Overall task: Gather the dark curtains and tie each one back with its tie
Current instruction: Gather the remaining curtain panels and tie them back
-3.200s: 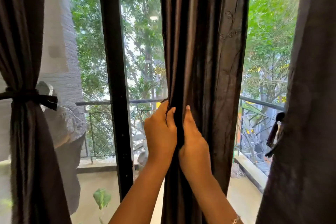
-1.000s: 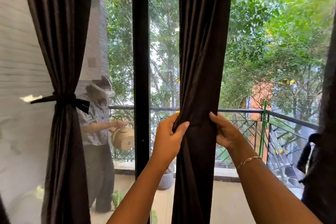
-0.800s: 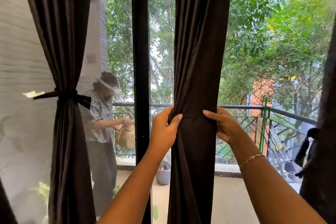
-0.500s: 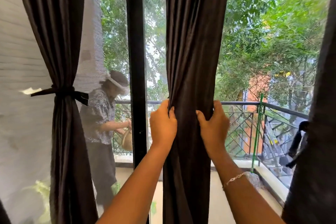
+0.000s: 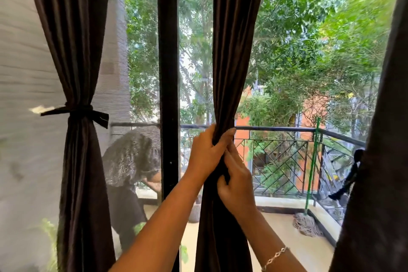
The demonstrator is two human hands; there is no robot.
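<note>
Near: left hand (image 5: pixel 207 152), fingers curled tight round the gathered middle curtain (image 5: pixel 234 51); right hand (image 5: pixel 237 181) touching just below it, fingers pinching the same bunched folds; bracelet (image 5: pixel 274 257) on the right wrist. At left: left curtain (image 5: pixel 72 40), cinched by its knotted tie (image 5: pixel 77 111). At right edge: right curtain (image 5: pixel 379 161), dark tie (image 5: pixel 351 176) hanging beside it. Behind: black door frame (image 5: pixel 167 51), bent-over person (image 5: pixel 130 161), balcony railing (image 5: pixel 287 128), mop (image 5: pixel 305 224).

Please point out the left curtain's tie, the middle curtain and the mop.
left curtain's tie (image 5: pixel 77 110), head view, on its knot.
middle curtain (image 5: pixel 234 51), head view, on its upper folds.
mop (image 5: pixel 305 225), head view, on its stringy head.
</note>
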